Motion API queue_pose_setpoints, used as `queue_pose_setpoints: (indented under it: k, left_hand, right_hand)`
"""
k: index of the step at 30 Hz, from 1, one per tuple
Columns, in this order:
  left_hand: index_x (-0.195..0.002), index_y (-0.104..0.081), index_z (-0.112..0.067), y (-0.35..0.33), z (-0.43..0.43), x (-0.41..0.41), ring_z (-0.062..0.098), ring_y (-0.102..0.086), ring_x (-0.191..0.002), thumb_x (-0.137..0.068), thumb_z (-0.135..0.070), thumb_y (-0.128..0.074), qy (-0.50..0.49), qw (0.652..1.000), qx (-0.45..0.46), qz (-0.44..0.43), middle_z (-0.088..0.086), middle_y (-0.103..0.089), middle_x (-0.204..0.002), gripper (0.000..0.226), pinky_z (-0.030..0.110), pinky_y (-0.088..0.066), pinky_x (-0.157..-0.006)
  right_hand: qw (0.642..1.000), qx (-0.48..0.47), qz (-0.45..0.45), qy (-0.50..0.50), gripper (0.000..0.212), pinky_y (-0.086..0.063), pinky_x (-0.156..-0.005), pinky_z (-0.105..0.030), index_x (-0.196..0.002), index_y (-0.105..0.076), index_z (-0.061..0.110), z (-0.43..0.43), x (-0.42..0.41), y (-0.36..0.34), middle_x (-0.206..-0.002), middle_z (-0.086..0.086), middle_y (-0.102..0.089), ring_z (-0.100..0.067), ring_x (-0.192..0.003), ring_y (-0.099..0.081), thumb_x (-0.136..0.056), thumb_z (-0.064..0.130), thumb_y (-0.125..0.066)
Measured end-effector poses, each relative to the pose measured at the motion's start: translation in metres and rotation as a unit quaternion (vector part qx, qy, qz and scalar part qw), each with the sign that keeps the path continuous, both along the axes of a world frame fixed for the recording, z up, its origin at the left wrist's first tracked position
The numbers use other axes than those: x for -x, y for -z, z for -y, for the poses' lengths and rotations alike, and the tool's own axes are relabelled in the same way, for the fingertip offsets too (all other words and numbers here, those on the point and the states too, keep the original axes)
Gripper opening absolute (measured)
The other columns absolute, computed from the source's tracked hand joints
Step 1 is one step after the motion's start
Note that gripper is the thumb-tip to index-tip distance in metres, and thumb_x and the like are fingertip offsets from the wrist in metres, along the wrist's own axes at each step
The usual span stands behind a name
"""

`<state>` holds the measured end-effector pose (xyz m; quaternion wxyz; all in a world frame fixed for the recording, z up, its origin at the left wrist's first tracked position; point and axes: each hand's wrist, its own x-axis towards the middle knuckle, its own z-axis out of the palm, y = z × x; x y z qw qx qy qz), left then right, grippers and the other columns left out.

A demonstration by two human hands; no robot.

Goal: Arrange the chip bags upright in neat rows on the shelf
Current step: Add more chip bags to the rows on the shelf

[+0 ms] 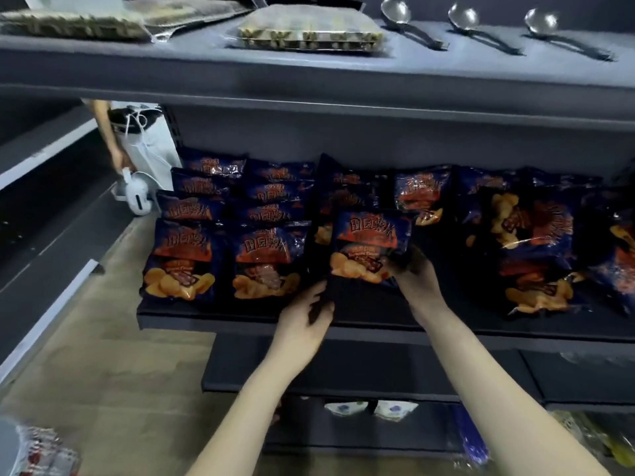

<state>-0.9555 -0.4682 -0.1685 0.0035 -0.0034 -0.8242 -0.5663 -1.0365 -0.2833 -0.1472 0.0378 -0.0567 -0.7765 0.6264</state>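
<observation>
Head view: right hand (414,271) is pinching the lower corner of the chip bag (371,240); left hand (305,319) is hovering beside it, fingers relaxed.

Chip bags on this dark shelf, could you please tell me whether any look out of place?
Yes. The dark blue foil chip bags at the right lie tumbled in a loose pile, some askew, unlike the upright rows of matching bags at the left.

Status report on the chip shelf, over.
Right hand grips chip bag upright at shelf front. Left hand by its lower left corner, grip unclear. Two neat rows left; slumped bags piled right.
</observation>
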Motion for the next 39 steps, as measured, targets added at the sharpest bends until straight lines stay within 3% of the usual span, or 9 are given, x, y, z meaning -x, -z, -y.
queue_pose_setpoints:
  k: [6, 10, 12, 14, 17, 24, 28, 32, 39]
  left_hand:
    - [-0.129, -0.048, -0.032, 0.017, 0.007, -0.003, -0.008, -0.037, -0.116, -0.093, -0.018, -0.051, 0.055, 0.995, 0.075, -0.042, -0.021, -0.043, -0.125, 0.039, 0.013, -0.034, -0.099]
    - [-0.125, -0.049, -0.036, 0.023, 0.016, -0.001, -0.007, -0.04, -0.115, -0.092, -0.018, -0.052, 0.09, 0.992, 0.081, -0.035, -0.019, -0.045, -0.125, 0.038, 0.017, -0.04, -0.097]
    - [-0.124, -0.049, -0.037, 0.024, 0.019, 0.0, -0.005, -0.042, -0.116, -0.092, -0.018, -0.052, 0.104, 0.991, 0.079, -0.03, -0.017, -0.045, -0.126, 0.037, 0.016, -0.044, -0.09]
    - [-0.122, -0.05, -0.038, 0.025, 0.021, 0.002, -0.005, -0.043, -0.116, -0.091, -0.019, -0.052, 0.112, 0.99, 0.078, -0.03, -0.018, -0.044, -0.125, 0.036, 0.015, -0.045, -0.088]
    - [-0.121, -0.051, -0.036, 0.025, 0.023, 0.003, -0.004, -0.042, -0.117, -0.091, -0.019, -0.052, 0.128, 0.988, 0.075, -0.032, -0.02, -0.044, -0.123, 0.035, 0.016, -0.044, -0.09]
    - [-0.12, -0.055, -0.024, 0.029, 0.024, 0.003, -0.011, -0.032, -0.113, -0.088, -0.012, -0.053, 0.155, 0.979, 0.114, -0.067, -0.024, -0.042, -0.118, 0.034, 0.028, -0.044, -0.094]
    - [-0.118, -0.055, -0.025, 0.028, 0.023, 0.003, -0.013, -0.032, -0.11, -0.087, -0.01, -0.053, 0.147, 0.982, 0.102, -0.066, -0.037, -0.035, -0.113, 0.035, 0.021, -0.04, -0.094]
    - [-0.114, -0.054, -0.036, 0.021, 0.018, 0.006, -0.016, -0.04, -0.105, -0.09, -0.013, -0.052, 0.107, 0.992, 0.059, -0.026, -0.032, -0.042, -0.112, 0.033, 0.003, -0.032, -0.087]
    - [-0.104, -0.05, -0.047, -0.005, -0.024, 0.012, -0.011, -0.049, -0.106, -0.092, -0.011, -0.049, 0.091, 0.994, 0.025, -0.048, -0.021, -0.055, -0.114, 0.038, 0.004, -0.038, -0.084]
  right_hand:
    - [0.997, -0.044, 0.034, 0.056, 0.047, -0.044, -0.084, -0.032, -0.137, -0.04, 0.02, 0.037, 0.026, 0.016, -0.119, -0.003, -0.058, -0.021, -0.107, -0.056, -0.092, 0.012, -0.052]
    - [0.996, -0.058, 0.007, 0.067, 0.063, -0.043, -0.07, -0.023, -0.147, -0.025, 0.032, 0.048, 0.028, 0.024, -0.108, 0.008, -0.059, -0.005, -0.087, -0.055, -0.092, 0.007, -0.047]
    - [0.997, -0.037, -0.012, 0.068, 0.068, -0.046, -0.081, -0.02, -0.147, -0.024, 0.034, 0.054, 0.025, 0.03, -0.115, 0.011, -0.058, -0.003, -0.1, -0.056, -0.089, 0.004, -0.044]
    - [0.997, -0.014, -0.028, 0.068, 0.071, -0.039, -0.105, -0.033, -0.146, -0.027, 0.035, 0.058, 0.024, 0.035, -0.135, 0.009, -0.05, -0.009, -0.126, -0.045, -0.083, 0.004, -0.042]
    - [0.996, 0.013, -0.021, 0.08, 0.075, -0.03, -0.113, -0.042, -0.146, -0.024, 0.038, 0.058, 0.024, 0.038, -0.142, 0.012, -0.042, -0.012, -0.135, -0.034, -0.082, 0.001, -0.04]
    - [0.991, 0.002, -0.033, 0.133, 0.044, -0.042, -0.085, -0.024, -0.128, -0.044, 0.02, 0.057, 0.023, 0.037, -0.112, 0.004, -0.059, -0.014, -0.107, -0.056, -0.087, 0.003, -0.047]
    - [0.989, -0.023, -0.056, 0.135, 0.045, -0.041, -0.094, -0.022, -0.133, -0.048, 0.019, 0.056, 0.021, 0.04, -0.126, 0.0, -0.058, -0.011, -0.116, -0.051, -0.089, 0.008, -0.05]
    - [0.972, 0.103, -0.063, 0.203, 0.039, -0.042, -0.099, -0.026, -0.129, -0.052, 0.016, 0.049, 0.017, 0.035, -0.126, 0.001, -0.058, -0.013, -0.118, -0.053, -0.092, 0.006, -0.048]
    - [0.965, 0.133, -0.049, 0.22, 0.036, -0.043, -0.102, -0.029, -0.127, -0.054, 0.015, -0.012, 0.034, 0.022, -0.128, -0.002, -0.057, -0.017, -0.12, -0.053, -0.093, 0.006, -0.047]
